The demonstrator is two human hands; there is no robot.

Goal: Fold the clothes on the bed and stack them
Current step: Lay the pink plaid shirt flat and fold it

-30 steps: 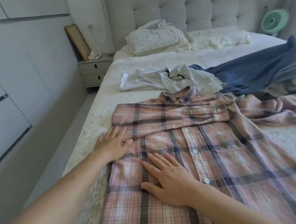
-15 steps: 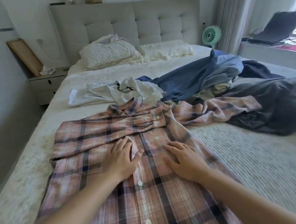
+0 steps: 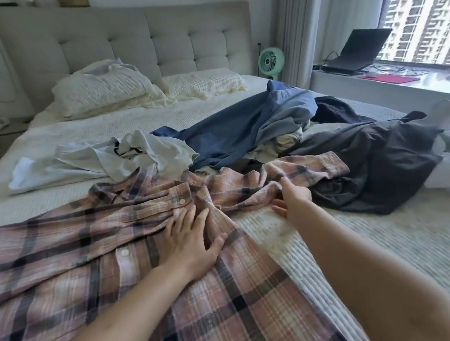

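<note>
Both of my hands are on the pink plaid shirt point(image 3: 87, 260), which lies spread with its front up on the near part of the bed point(image 3: 400, 247). My left hand point(image 3: 190, 240) lies flat on the chest of the shirt, the fingers straight and a little apart, the thumb pointing to the right; it presses the cloth down and holds nothing. My right hand point(image 3: 293, 200) is at the shirt's right sleeve point(image 3: 290, 173), near the armpit. Its fingers bend down into the crumpled cloth, but I cannot tell if they really pinch it or only touch it. This sleeve stretches to the right and its cuff lies on a dark grey garment point(image 3: 383, 166). The other sleeve is folded across the chest, with its buttoned cuff just above my left fingers.

Behind the collar of the shirt lies a loose light grey T-shirt point(image 3: 96, 161), and beside it, to the right, a blue shirt point(image 3: 241, 131) in a heap over some cream cloth. Two cream pillows point(image 3: 110, 88) rest against the grey padded headboard point(image 3: 121, 41). Further right, a small green fan point(image 3: 271, 62) stands beside the bed near the curtain point(image 3: 306, 11), and an open laptop point(image 3: 357, 51) is on the window ledge.
</note>
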